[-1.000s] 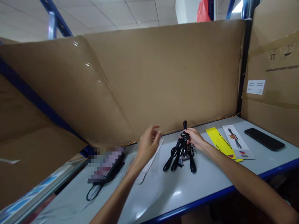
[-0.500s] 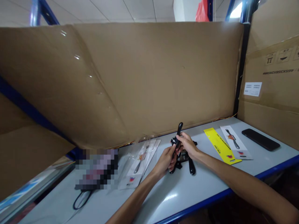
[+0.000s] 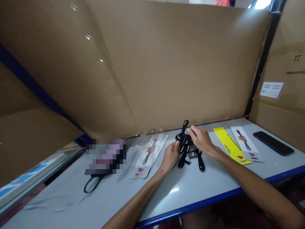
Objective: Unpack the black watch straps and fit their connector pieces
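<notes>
A small heap of black-handled utensils (image 3: 190, 156) lies on the grey table (image 3: 166, 194). My left hand (image 3: 170, 156) is closed on the lower part of one black-handled utensil (image 3: 184, 131), which sticks up tilted out of the heap. My right hand (image 3: 202, 140) rests on the heap from the right, fingers curled at the same utensil's head. Left of my hands lie packaged utensils in clear sleeves with printed white cards (image 3: 149, 154).
A yellow card (image 3: 230, 149) and a white printed card (image 3: 246, 146) lie to the right, with a black phone (image 3: 273, 143) beyond them. A blurred object with a black cord (image 3: 105, 157) sits at left. Tall cardboard sheets (image 3: 166, 70) wall in the back; the blue table edge runs along the front.
My left hand came in from the left and closed on the upright utensil. The view tipped downward and shifted. My right hand stayed at the heap.
</notes>
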`<move>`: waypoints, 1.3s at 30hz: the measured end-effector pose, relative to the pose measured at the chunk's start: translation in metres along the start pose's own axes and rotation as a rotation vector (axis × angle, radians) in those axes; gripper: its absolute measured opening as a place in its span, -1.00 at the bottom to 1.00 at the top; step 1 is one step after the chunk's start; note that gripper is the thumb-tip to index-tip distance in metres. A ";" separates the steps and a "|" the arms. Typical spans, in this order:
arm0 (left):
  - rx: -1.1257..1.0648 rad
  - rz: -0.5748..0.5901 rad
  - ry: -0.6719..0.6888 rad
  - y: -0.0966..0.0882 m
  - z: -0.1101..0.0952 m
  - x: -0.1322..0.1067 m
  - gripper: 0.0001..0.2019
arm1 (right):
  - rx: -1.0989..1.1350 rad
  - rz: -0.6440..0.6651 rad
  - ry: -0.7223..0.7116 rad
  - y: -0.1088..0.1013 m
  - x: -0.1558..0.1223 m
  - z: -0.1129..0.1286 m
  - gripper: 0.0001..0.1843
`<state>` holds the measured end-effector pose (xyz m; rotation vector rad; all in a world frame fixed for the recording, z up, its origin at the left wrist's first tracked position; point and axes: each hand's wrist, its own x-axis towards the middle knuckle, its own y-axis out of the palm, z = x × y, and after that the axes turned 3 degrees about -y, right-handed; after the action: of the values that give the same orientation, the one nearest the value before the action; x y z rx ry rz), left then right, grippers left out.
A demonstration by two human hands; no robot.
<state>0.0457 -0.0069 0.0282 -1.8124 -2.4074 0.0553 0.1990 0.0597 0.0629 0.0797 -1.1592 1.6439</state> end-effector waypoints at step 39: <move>1.231 -0.028 0.098 -0.001 -0.021 -0.016 -0.56 | 0.463 0.306 0.322 0.019 -0.005 0.004 -0.73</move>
<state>0.0513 -0.0237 0.0481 -1.1017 -1.6036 1.1114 0.1843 0.0544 0.0498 -0.0708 -0.5505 2.0827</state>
